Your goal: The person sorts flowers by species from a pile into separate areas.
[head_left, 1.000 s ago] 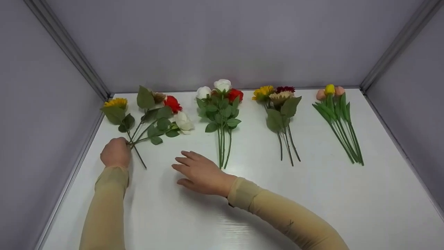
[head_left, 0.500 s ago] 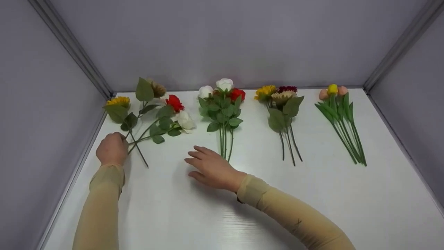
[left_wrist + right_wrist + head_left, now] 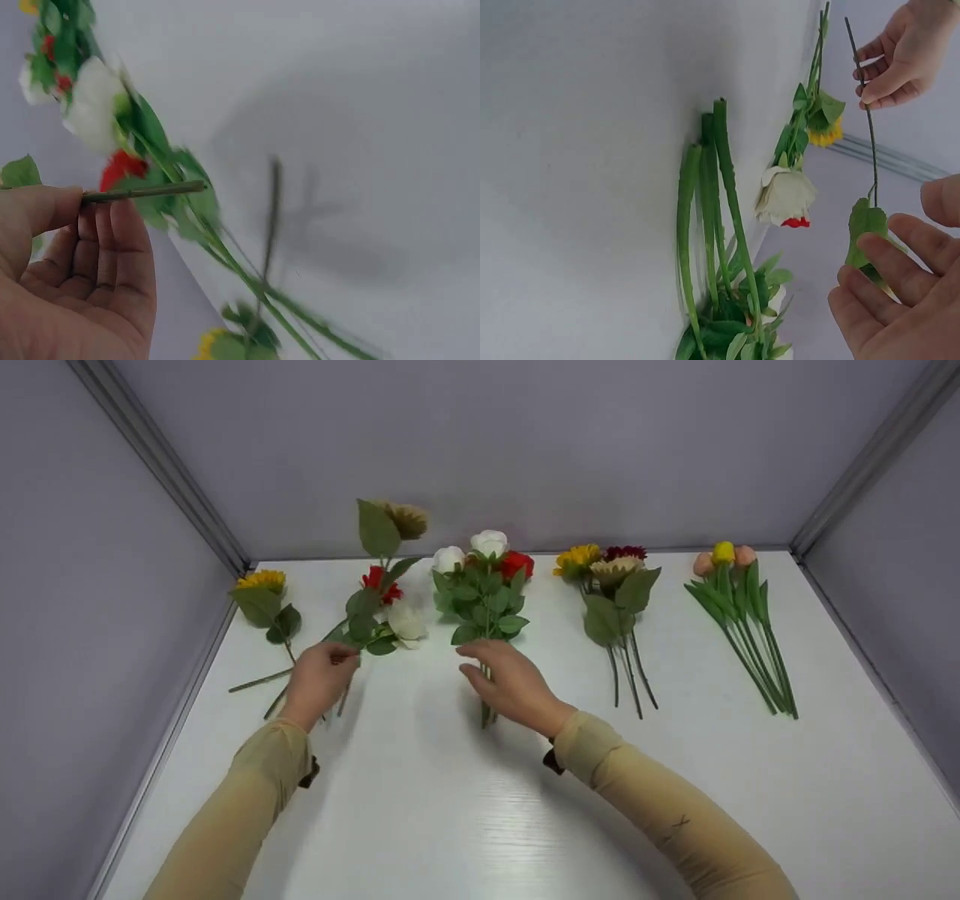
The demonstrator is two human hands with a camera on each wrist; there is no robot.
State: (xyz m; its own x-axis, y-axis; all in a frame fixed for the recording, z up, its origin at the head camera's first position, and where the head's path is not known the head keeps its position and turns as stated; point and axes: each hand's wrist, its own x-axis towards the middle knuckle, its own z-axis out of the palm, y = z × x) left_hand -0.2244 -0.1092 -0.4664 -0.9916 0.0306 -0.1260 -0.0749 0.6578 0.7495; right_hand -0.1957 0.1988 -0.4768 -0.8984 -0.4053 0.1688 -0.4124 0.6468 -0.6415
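Observation:
My left hand (image 3: 321, 681) pinches the stem of a beige sunflower (image 3: 409, 521) and holds it raised, its big leaf beside the head. The stem's cut end juts past the thumb in the left wrist view. Below it on the table lie a yellow sunflower (image 3: 262, 580), a red rose (image 3: 391, 594) and a white rose (image 3: 407, 621), their stems crossing. My right hand (image 3: 517, 684) hovers with loosely extended fingers over the stems of a bunch of white and red roses (image 3: 480, 592). In the right wrist view its fingers appear near the raised flower's leaf (image 3: 866, 231); contact is unclear.
On the white table (image 3: 450, 825), a bunch of yellow, beige and dark red flowers (image 3: 611, 611) lies right of the roses. Pink and yellow tulips (image 3: 731, 600) lie farther right. Grey walls (image 3: 510, 450) enclose the back and sides.
My left hand has lifted the beige sunflower off the left group and carried it rightward. My right hand has shifted right, over the rose stems.

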